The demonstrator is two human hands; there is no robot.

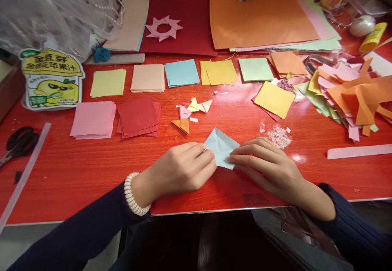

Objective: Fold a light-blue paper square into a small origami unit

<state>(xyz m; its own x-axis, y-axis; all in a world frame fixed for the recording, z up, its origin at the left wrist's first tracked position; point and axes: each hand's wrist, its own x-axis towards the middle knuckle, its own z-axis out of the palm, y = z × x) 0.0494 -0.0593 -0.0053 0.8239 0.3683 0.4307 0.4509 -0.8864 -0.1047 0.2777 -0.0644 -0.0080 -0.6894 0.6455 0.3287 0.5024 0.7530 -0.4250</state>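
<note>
A light blue folded paper (221, 145) lies on the red table (92, 169) near its front edge. My left hand (183, 168) has its fingers curled and pressed on the paper's left edge. My right hand (268, 165) lies on the paper's right edge with its fingers together, pinching the fold. Just beyond the paper sit small folded pieces: an orange one (182, 125), a pink one (184, 111) and a yellow and cream one (199, 105).
Stacks of square paper lie in rows: yellow (108, 82), beige (148, 77), blue (181, 73), pink (93, 119), dark red (139, 117). Scissors (17, 143) rest at the far left. A heap of paper scraps (349, 89) fills the right. A pink paper star (163, 28) lies at the back.
</note>
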